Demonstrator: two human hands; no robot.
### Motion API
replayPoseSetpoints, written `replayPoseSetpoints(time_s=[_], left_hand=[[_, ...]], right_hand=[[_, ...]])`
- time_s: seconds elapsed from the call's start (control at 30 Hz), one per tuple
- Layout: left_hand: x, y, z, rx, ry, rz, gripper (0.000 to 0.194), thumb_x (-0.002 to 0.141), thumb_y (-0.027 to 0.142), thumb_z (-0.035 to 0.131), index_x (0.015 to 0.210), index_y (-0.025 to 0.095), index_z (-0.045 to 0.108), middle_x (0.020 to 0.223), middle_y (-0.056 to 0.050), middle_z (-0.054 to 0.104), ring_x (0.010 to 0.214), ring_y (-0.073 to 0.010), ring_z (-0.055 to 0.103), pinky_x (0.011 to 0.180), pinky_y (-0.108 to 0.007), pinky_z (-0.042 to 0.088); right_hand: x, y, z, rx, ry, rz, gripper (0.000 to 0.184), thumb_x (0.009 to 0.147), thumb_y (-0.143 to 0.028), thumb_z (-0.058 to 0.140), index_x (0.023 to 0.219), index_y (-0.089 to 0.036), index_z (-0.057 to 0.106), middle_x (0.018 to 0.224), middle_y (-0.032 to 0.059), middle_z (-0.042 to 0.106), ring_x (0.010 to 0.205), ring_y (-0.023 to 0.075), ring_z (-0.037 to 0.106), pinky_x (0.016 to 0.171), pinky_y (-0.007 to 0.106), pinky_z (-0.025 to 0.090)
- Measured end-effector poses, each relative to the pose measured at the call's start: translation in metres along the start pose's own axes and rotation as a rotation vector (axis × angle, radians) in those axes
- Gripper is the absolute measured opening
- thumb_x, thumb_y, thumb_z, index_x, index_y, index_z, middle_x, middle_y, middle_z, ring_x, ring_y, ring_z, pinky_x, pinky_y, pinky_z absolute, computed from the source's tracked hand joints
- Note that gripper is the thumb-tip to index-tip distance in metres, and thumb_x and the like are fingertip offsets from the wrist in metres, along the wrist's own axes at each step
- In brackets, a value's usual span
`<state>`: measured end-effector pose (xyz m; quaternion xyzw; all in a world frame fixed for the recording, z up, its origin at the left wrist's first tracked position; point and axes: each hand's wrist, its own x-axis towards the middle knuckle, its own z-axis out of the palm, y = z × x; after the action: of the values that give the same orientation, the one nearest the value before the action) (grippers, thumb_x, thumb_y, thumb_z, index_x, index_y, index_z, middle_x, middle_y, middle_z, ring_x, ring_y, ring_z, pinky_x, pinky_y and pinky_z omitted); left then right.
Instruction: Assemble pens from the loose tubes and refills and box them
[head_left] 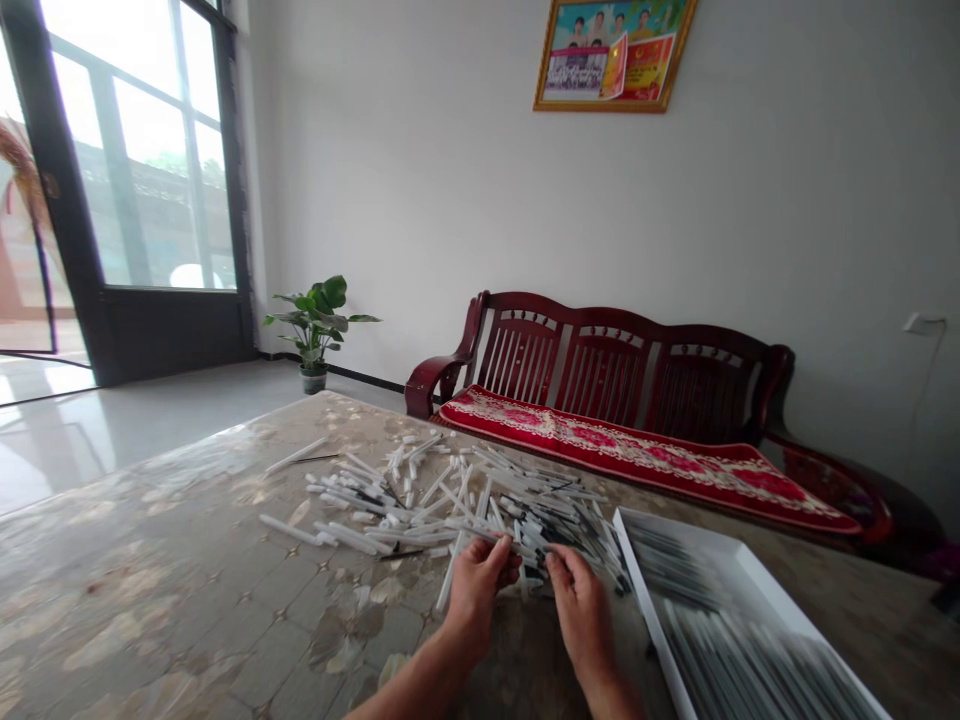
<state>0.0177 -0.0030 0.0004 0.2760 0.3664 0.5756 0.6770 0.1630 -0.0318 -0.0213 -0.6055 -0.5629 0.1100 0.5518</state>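
My left hand [478, 582] is closed, thumb and fingertips pinched round a slim, whitish pen barrel [480, 530] that lies crosswise. Close on its right, my right hand [583, 602] has thumb and forefinger pressed together near the right end of that barrel; what it grips is small and partly hidden. Both hands are just above the near edge of a loose heap of pen parts [420, 505], made of white barrels, small white pieces and dark thin refills. Another white barrel [448, 575] slants beside my left wrist.
A white shallow box [646, 610] with rows of dark and clear pens [757, 660] stands right of my right hand. The patterned tabletop [187, 600] runs left. Beyond are a red wooden bench [600, 370], a potted plant [315, 320] and a glass door [150, 150].
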Motion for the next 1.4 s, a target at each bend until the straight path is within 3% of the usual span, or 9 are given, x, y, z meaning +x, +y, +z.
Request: replayPoseSetpoints(time_s=[0.2, 0.47, 0.63, 0.73, 0.9, 1.0, 1.1, 1.27, 1.4], left_hand=[[0.004, -0.004, -0.002, -0.017, -0.016, 0.003, 0.049, 0.043, 0.048, 0.090, 0.069, 0.013, 0.068, 0.060, -0.001, 0.068, 0.055, -0.0132, 0.065, 0.054, -0.023, 0.052], [0.016, 0.012, -0.011, -0.041, 0.228, 0.104, 0.050, 0.046, 0.048, 0.088, 0.077, 0.015, 0.068, 0.065, -0.001, 0.067, 0.058, -0.0138, 0.064, 0.050, -0.022, 0.047], [0.013, 0.005, -0.011, 0.190, 0.116, 0.216, 0.045, 0.057, 0.055, 0.080, 0.076, 0.016, 0.071, 0.060, 0.001, 0.062, 0.055, -0.0129, 0.057, 0.050, -0.022, 0.040], [0.009, -0.005, -0.009, 0.285, -0.008, 0.300, 0.039, 0.060, 0.052, 0.080, 0.073, 0.016, 0.073, 0.066, -0.002, 0.067, 0.064, -0.0159, 0.060, 0.063, -0.026, 0.047], [0.000, -0.008, -0.003, 0.295, -0.186, 0.297, 0.038, 0.059, 0.050, 0.082, 0.074, 0.016, 0.073, 0.071, -0.005, 0.070, 0.073, -0.0205, 0.064, 0.075, -0.032, 0.050], [-0.004, 0.004, -0.001, 0.206, -0.194, 0.234, 0.045, 0.063, 0.053, 0.079, 0.089, 0.017, 0.073, 0.083, -0.006, 0.074, 0.083, -0.0227, 0.067, 0.081, -0.034, 0.052], [-0.005, 0.018, -0.001, 0.012, -0.138, 0.163, 0.052, 0.072, 0.059, 0.070, 0.103, 0.018, 0.068, 0.097, -0.010, 0.076, 0.095, -0.0246, 0.070, 0.088, -0.037, 0.052], [-0.002, 0.020, -0.001, -0.148, -0.072, 0.074, 0.048, 0.064, 0.058, 0.077, 0.086, 0.019, 0.063, 0.085, -0.010, 0.077, 0.086, -0.0263, 0.073, 0.085, -0.040, 0.055], [0.007, 0.019, -0.005, -0.187, 0.071, 0.054, 0.046, 0.059, 0.057, 0.080, 0.076, 0.019, 0.059, 0.080, -0.009, 0.075, 0.078, -0.0235, 0.073, 0.074, -0.035, 0.057]], right_hand=[[0.001, -0.004, 0.002, 0.005, 0.007, -0.005, 0.039, 0.084, -0.056, 0.054, 0.075, -0.022, 0.071, 0.072, 0.0061, 0.073, 0.068, 0.0216, 0.068, 0.065, 0.029, 0.053], [0.011, 0.023, -0.021, -0.143, 0.235, 0.206, 0.044, 0.081, -0.062, 0.045, 0.079, -0.024, 0.066, 0.077, 0.0082, 0.073, 0.073, 0.0258, 0.068, 0.066, 0.033, 0.051], [0.010, 0.015, -0.020, -0.191, 0.270, 0.141, 0.049, 0.082, -0.063, 0.044, 0.094, -0.021, 0.067, 0.094, 0.0115, 0.072, 0.085, 0.0276, 0.068, 0.074, 0.036, 0.052], [0.003, -0.007, -0.014, -0.137, 0.157, 0.018, 0.046, 0.090, -0.058, 0.041, 0.099, -0.022, 0.068, 0.102, 0.0108, 0.071, 0.096, 0.0263, 0.066, 0.084, 0.036, 0.051], [-0.005, -0.036, -0.005, 0.062, -0.212, -0.053, 0.040, 0.095, -0.051, 0.045, 0.091, -0.022, 0.072, 0.084, 0.0054, 0.072, 0.080, 0.0209, 0.066, 0.074, 0.029, 0.052], [-0.004, -0.032, -0.002, 0.101, -0.222, -0.012, 0.048, 0.091, -0.059, 0.047, 0.070, -0.021, 0.068, 0.060, 0.0021, 0.063, 0.059, 0.0181, 0.059, 0.055, 0.026, 0.047], [-0.002, -0.022, -0.001, 0.131, -0.237, 0.056, 0.055, 0.088, -0.065, 0.046, 0.060, -0.021, 0.062, 0.045, -0.0017, 0.050, 0.042, 0.0142, 0.045, 0.039, 0.025, 0.034], [-0.003, -0.019, 0.000, 0.023, -0.209, -0.039, 0.052, 0.090, -0.061, 0.046, 0.059, -0.022, 0.060, 0.049, -0.0015, 0.055, 0.047, 0.0149, 0.050, 0.045, 0.025, 0.038], [-0.005, -0.018, -0.004, -0.160, -0.134, -0.136, 0.045, 0.093, -0.056, 0.044, 0.077, -0.023, 0.071, 0.061, 0.0022, 0.067, 0.058, 0.0181, 0.062, 0.057, 0.025, 0.046]])
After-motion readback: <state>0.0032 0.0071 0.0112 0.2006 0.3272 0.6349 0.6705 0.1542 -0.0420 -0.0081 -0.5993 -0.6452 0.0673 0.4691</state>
